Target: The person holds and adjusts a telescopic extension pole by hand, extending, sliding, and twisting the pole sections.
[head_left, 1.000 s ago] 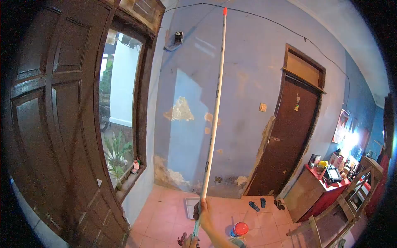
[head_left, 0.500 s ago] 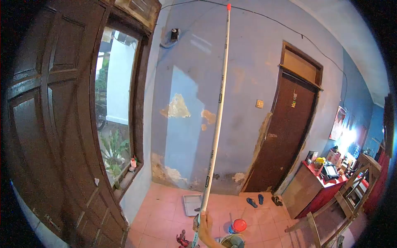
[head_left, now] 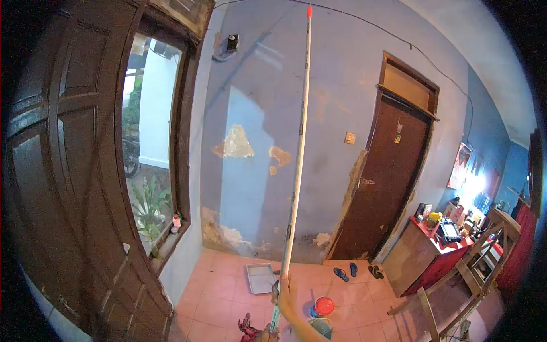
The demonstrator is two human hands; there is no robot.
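Observation:
A long white pole [head_left: 301,137] with dark printed bands and a red tip [head_left: 309,11] rises nearly upright in front of me, leaning slightly. Its lowest stretch is pale blue-green. My right hand [head_left: 286,297] is closed around the lower part of the pole, its forearm coming from the bottom right. At the bottom edge, my left hand [head_left: 266,334] shows only in part, by the pole's lower end, and appears closed on it. The tip is high against the blue wall [head_left: 250,188], near a black cable; whether it touches the wall cannot be made out.
A grey paint tray [head_left: 261,279], a dark red cloth [head_left: 248,327] and a bucket with a red top [head_left: 324,306] are on the pink tiles. Sandals [head_left: 341,274] lie by the brown door [head_left: 387,176]. A wooden frame [head_left: 470,279] stands right, a window [head_left: 154,137] left.
The view has shifted slightly, so the room sits a little further left. The pole's tip appears slightly lower and to the left; my right hand still grips the pole.

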